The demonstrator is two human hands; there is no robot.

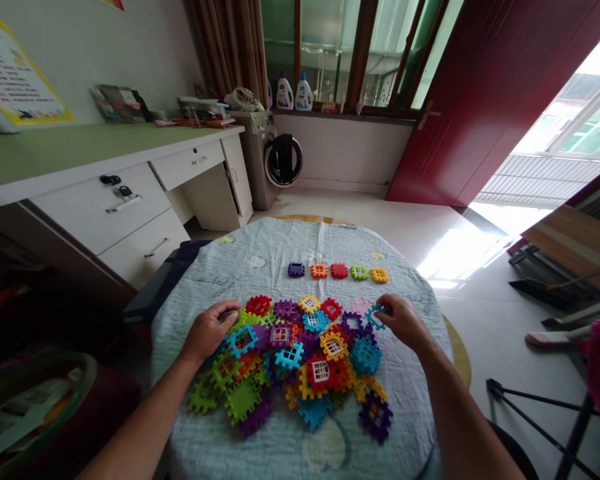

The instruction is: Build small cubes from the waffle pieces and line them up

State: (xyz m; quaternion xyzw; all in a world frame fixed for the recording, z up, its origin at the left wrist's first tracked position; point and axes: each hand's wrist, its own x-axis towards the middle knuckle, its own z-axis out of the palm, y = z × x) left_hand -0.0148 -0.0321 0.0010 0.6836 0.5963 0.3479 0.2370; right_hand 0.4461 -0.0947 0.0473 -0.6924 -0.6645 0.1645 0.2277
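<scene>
A heap of colourful plastic interlocking building blocks [280, 357] lies on the cloth-covered round table, some with white window inserts. My right hand [403, 320] pinches a light blue open-framed block [375, 317] at the heap's right edge. At the left edge of the heap, my left hand [210, 330] is closed, fingers curled; a small dark patch shows at its fingertips, too unclear to name. Beyond the heap, several blocks stand apart in a row: a dark purple block [297, 269], an orange block [319, 271], a red block [339, 270], a green block [359, 272] and a yellow-orange block [379, 275].
The tablecloth [260, 253] is pale blue and wrinkled. A desk with drawers [105, 200] stands to the left, with a washing machine [265, 160] beyond it. A red door [445, 100] is at the right. Near the table's right side is a black metal stand [535, 398].
</scene>
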